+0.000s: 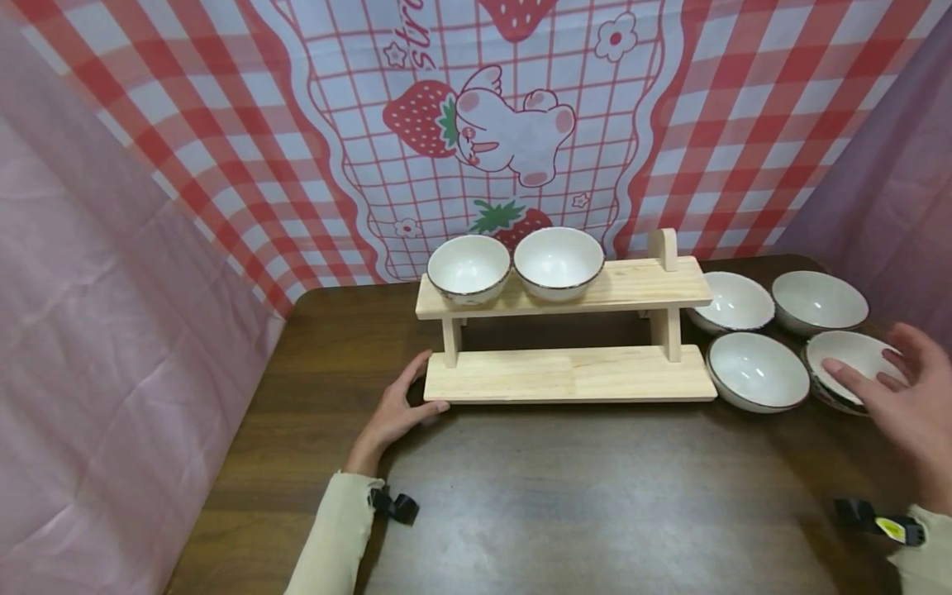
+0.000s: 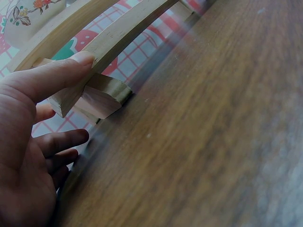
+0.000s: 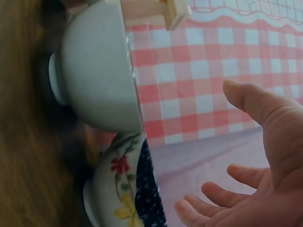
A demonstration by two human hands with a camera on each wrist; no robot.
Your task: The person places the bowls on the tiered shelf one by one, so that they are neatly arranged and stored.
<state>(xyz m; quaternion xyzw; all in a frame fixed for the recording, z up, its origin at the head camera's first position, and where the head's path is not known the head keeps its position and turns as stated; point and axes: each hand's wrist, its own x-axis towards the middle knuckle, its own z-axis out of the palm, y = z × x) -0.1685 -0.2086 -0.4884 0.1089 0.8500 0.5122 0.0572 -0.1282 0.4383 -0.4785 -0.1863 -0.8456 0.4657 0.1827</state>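
Note:
A two-tier wooden rack (image 1: 632,376) stands on the table. My left hand (image 1: 387,421) grips the left end of its lower board, thumb on the front edge and fingers round the end. In the left wrist view the thumb (image 2: 61,75) presses the wood while the lower fingers hang loose. My right hand (image 1: 918,405) hovers over the front-right bowl (image 1: 848,355), fingers spread around its rim. The right wrist view shows this hand (image 3: 284,165) apart from a plain white bowl (image 3: 97,71) and a flowered bowl (image 3: 113,179) with a dark blue band.
Two white bowls, one left (image 1: 468,264) and one right (image 1: 559,263), sit on the rack's upper board (image 1: 640,285). More bowls stand right of the rack: a front one (image 1: 759,372) and two behind (image 1: 732,304), (image 1: 821,299). A checked strawberry cloth (image 1: 245,124) hangs behind the table (image 1: 565,496).

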